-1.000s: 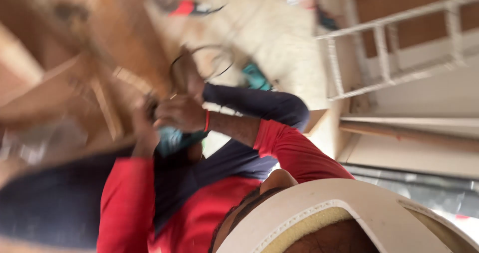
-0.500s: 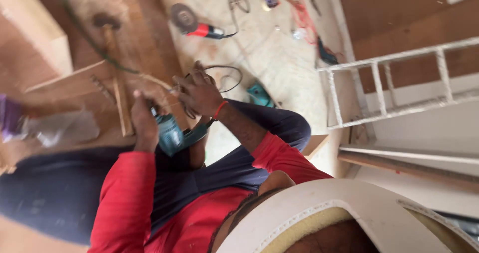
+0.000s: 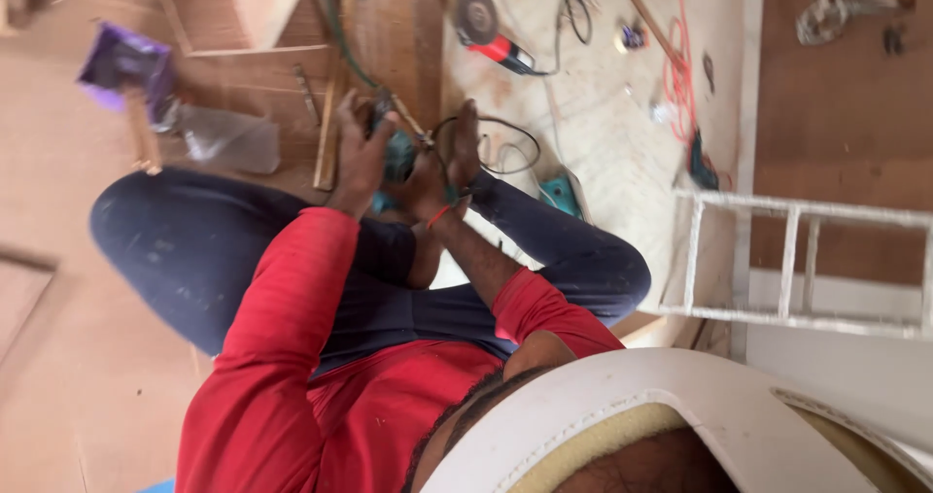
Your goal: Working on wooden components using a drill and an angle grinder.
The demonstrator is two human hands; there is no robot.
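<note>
Head view: I logged the person seated on the floor [image 3: 603, 153], knees spread, red sleeves and dark trousers filling the middle of the frame. Both hands met in front of the body around a small teal power tool [image 3: 398, 155]. The left hand [image 3: 362, 148] was wrapped on the tool's left side, fingers curled; its grip looked closed on the tool body. The right hand [image 3: 449, 158] pressed against the tool's other side, fingers raised, a red band at the wrist; I could not tell how firmly that grip closed. A black cord [image 3: 505, 143] looped just beyond the hands. The tool sat above the lap, near a narrow wooden strip [image 3: 328, 134] lying on brown boards.

Further out on the floor lay a red-and-black angle grinder [image 3: 491, 34] with its disc, an orange cable [image 3: 677, 70], and a second teal object [image 3: 562, 194] beside the right knee. A clear plastic bottle [image 3: 228, 138] with a purple piece [image 3: 124, 61] near it lay to the left. A white ladder [image 3: 807, 260] stood at right. A white rim [image 3: 661, 396] of headgear crossed the bottom edge.
</note>
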